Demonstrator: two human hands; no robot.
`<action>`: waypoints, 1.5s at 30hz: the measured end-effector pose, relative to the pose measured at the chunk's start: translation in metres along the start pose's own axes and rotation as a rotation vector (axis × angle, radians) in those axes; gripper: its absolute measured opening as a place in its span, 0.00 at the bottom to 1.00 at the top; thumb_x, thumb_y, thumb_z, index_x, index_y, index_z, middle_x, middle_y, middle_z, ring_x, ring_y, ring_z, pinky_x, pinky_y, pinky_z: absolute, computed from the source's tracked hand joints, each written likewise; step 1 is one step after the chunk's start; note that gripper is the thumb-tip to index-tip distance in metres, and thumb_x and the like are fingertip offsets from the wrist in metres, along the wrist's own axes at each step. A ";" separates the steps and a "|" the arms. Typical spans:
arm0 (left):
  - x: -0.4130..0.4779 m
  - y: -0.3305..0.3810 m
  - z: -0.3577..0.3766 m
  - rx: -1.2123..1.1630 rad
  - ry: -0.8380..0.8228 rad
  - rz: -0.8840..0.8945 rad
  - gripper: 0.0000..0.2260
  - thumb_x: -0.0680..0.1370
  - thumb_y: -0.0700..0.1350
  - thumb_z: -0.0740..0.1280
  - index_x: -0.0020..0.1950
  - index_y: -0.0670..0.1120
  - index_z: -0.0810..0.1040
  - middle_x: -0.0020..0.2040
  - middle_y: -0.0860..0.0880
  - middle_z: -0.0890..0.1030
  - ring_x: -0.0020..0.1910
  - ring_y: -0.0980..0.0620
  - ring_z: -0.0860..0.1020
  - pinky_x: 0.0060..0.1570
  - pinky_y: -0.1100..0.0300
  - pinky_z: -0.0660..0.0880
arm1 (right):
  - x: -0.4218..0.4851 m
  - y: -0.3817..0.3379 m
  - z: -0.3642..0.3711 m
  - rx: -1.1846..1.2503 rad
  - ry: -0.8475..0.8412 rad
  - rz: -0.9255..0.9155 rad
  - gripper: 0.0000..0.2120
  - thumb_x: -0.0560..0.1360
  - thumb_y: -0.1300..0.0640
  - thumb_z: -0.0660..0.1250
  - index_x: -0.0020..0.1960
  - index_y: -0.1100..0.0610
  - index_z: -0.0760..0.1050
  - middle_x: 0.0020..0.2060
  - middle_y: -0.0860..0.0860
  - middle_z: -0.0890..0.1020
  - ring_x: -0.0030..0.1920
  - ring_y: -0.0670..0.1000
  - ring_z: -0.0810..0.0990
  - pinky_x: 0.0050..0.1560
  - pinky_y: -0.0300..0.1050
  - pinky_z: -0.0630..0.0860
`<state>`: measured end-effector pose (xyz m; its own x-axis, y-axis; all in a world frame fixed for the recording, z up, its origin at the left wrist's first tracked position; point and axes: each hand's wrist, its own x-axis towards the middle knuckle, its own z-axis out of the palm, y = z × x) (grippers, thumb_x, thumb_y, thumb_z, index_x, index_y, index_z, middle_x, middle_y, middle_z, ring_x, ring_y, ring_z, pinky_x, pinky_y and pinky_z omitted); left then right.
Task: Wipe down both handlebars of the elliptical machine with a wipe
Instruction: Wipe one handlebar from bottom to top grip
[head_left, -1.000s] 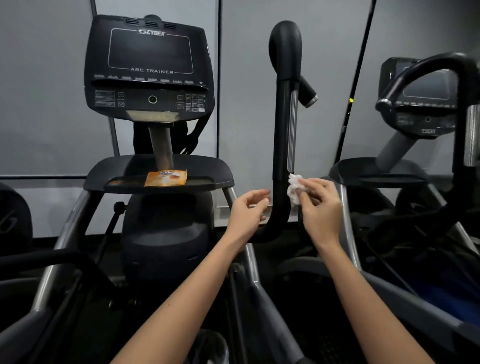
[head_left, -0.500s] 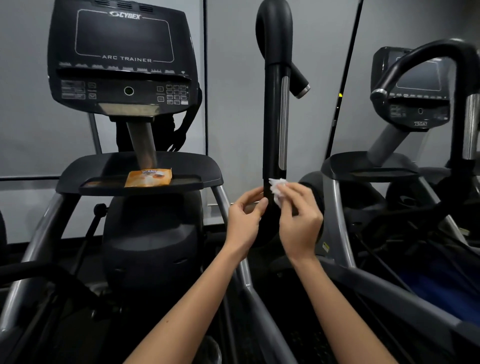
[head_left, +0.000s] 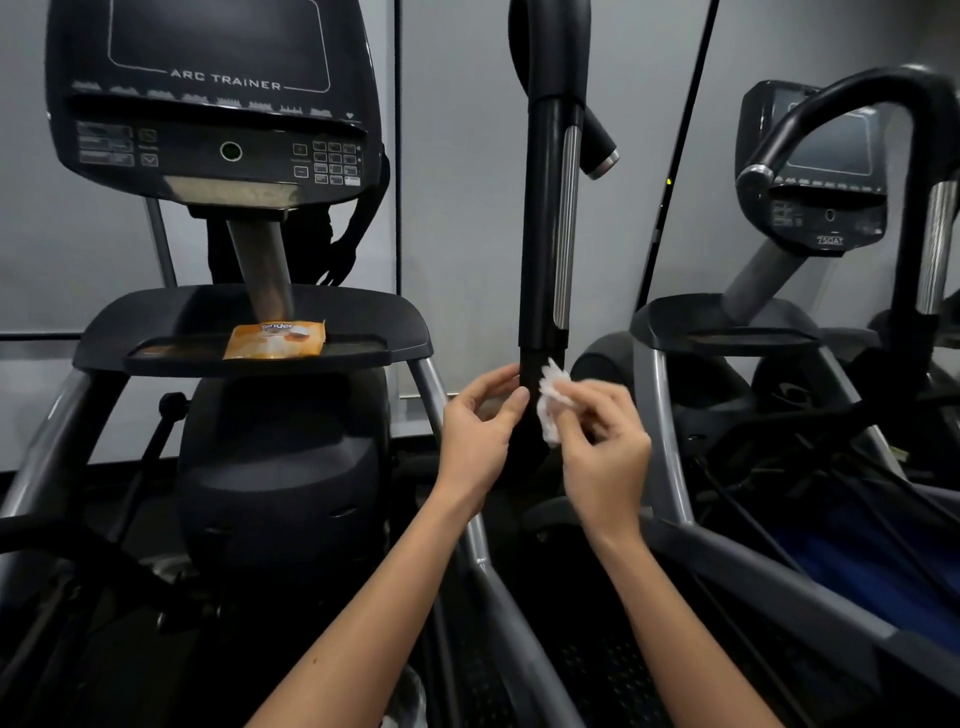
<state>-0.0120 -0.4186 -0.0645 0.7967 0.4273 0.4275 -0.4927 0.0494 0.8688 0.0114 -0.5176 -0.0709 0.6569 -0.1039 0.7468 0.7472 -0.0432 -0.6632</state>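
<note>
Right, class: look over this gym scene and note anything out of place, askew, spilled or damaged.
Only one thing stands out: an orange packet lies on the tray under the Arc Trainer console, not part of the machine. Nothing looks spilled or broken. The crumpled white wipe in the right hand belongs to the job.

Gym: two arc-trainer machines (head_left: 218, 156) side by side w/ consoles, trays, black handlebars (head_left: 550, 208), plain grey wall (head_left: 457, 156).

Wipe packet (head_left: 275, 340) on console tray (head_left: 410, 338), left of the handlebar (head_left: 545, 234).
</note>
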 end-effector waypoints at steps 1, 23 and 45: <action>0.000 -0.001 0.000 -0.003 0.001 -0.005 0.11 0.76 0.36 0.66 0.51 0.52 0.79 0.48 0.54 0.82 0.51 0.54 0.81 0.55 0.59 0.76 | 0.005 -0.004 0.004 -0.036 0.004 -0.076 0.10 0.72 0.70 0.67 0.49 0.59 0.81 0.43 0.44 0.77 0.44 0.43 0.78 0.44 0.34 0.74; 0.002 -0.002 -0.003 0.018 -0.013 -0.016 0.10 0.76 0.38 0.67 0.51 0.53 0.78 0.48 0.54 0.82 0.52 0.52 0.80 0.54 0.59 0.77 | 0.006 0.004 0.010 -0.051 0.116 -0.111 0.09 0.74 0.67 0.66 0.52 0.60 0.81 0.44 0.48 0.79 0.46 0.36 0.77 0.49 0.32 0.74; -0.003 -0.013 -0.011 0.003 -0.075 -0.090 0.08 0.77 0.40 0.66 0.52 0.53 0.78 0.51 0.51 0.81 0.55 0.53 0.78 0.58 0.61 0.74 | -0.003 0.014 0.005 -0.041 0.015 -0.118 0.10 0.74 0.67 0.66 0.53 0.59 0.81 0.46 0.49 0.77 0.49 0.43 0.77 0.51 0.38 0.74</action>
<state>-0.0120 -0.4108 -0.0798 0.8619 0.3522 0.3649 -0.4166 0.0816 0.9054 0.0203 -0.5132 -0.0824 0.5625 -0.1104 0.8194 0.8144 -0.0965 -0.5722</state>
